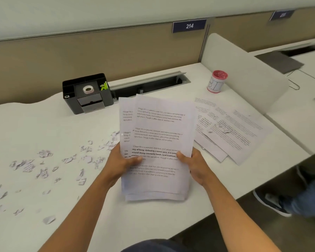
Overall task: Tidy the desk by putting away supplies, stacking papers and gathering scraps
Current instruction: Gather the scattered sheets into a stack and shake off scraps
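Observation:
I hold a stack of printed papers (156, 135) upright over the white desk (44, 124), its lower edge close to or on the desk top. My left hand (123, 163) grips the stack's left edge, thumb on the front sheet. My right hand (193, 165) grips the right edge the same way. The sheets are slightly fanned at the top. More printed sheets (229, 128) lie spread flat to the right, with small scraps on them. Several torn paper scraps (44, 164) are scattered across the desk's left part.
A black desk organizer (86, 93) with a tape roll and green clips stands at the back left. A red-rimmed cup (216, 81) stands at the back right beside a white divider (244, 73). A cable trough (149, 84) runs along the back. A person's shoe (273, 202) shows at the right.

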